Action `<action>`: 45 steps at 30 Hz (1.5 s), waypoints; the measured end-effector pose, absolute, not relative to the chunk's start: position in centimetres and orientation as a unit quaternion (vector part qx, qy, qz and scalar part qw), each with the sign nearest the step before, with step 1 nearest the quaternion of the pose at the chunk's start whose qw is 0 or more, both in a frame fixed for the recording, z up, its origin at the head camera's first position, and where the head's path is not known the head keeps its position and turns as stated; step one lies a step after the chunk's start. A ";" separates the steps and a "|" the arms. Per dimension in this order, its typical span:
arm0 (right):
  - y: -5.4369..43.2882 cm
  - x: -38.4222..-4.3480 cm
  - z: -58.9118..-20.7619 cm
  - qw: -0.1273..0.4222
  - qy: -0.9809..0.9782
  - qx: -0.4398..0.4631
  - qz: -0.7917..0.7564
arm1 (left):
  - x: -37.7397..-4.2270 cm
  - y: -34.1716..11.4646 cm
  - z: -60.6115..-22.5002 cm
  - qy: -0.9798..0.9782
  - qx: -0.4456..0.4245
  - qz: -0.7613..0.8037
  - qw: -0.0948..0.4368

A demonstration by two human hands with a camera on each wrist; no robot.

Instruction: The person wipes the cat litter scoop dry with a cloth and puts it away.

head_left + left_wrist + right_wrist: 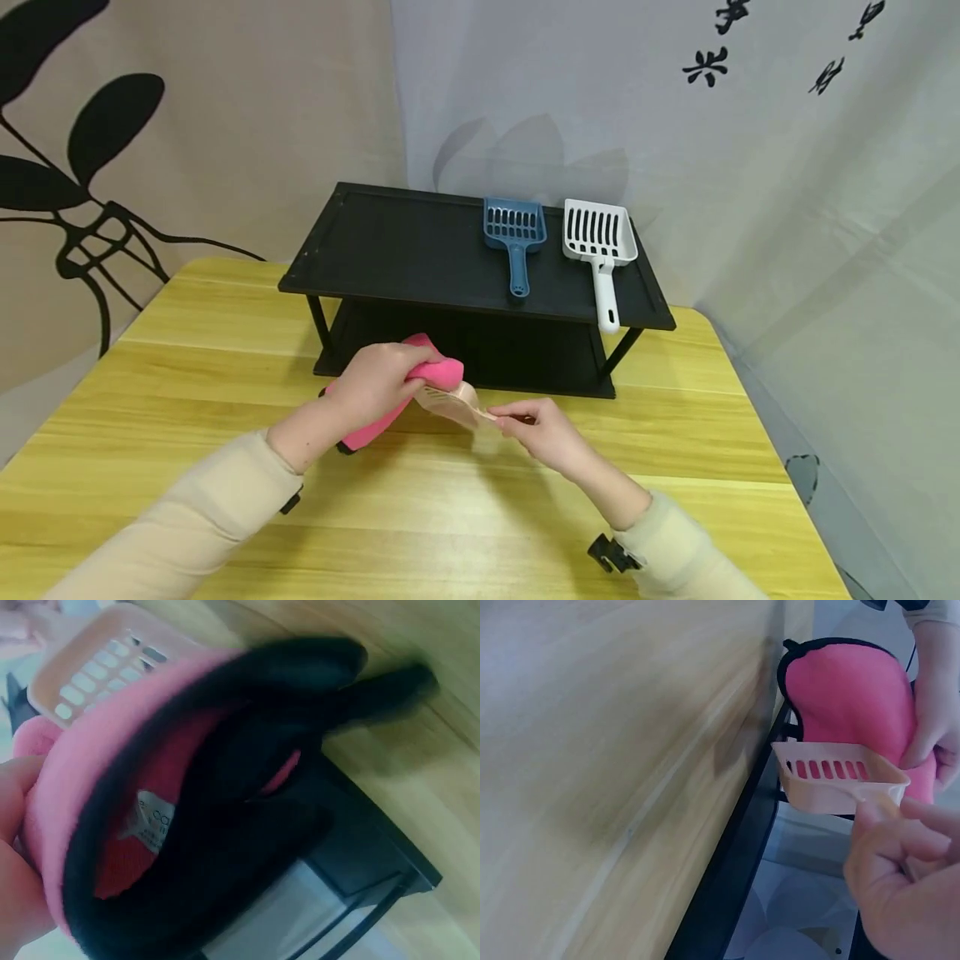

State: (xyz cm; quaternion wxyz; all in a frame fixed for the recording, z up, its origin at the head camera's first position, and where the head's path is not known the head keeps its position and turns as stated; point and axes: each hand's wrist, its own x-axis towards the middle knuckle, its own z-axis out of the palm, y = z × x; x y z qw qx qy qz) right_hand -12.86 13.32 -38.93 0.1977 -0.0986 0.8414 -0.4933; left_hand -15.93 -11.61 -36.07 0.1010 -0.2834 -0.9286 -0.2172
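Note:
My left hand (378, 382) grips a pink, mitt-like cloth piece (375, 427) with black edging, held over the table. In the left wrist view its open mouth shows a white label (154, 817) inside and a blurred black strap. By the thin end of its handle, my right hand (551, 433) pinches a pale peach slotted litter scoop (448, 407). The scoop's head is beside the pink cloth, seeming to touch it; in the right wrist view the cloth shows behind the slots. Fingers hide part of the handle.
A black two-tier rack (405, 250) stands at the back of the wooden table (360, 525). On its top lie a blue litter scoop (516, 237) and a white litter scoop (602, 250), the white handle reaching past the front edge. A pale curtain (300, 100) hangs behind.

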 end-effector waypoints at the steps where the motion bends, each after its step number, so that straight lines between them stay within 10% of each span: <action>1: 13.3 -12.8 -38.9 0.192 0.844 -0.100 -0.490 | -15.8 -11.4 -36.1 -0.928 -0.291 -0.208 0.105; 45: 14.2 -13.4 -40.5 0.317 0.551 0.031 -0.772 | -16.3 -14.7 -37.4 -0.916 -0.145 -0.355 0.119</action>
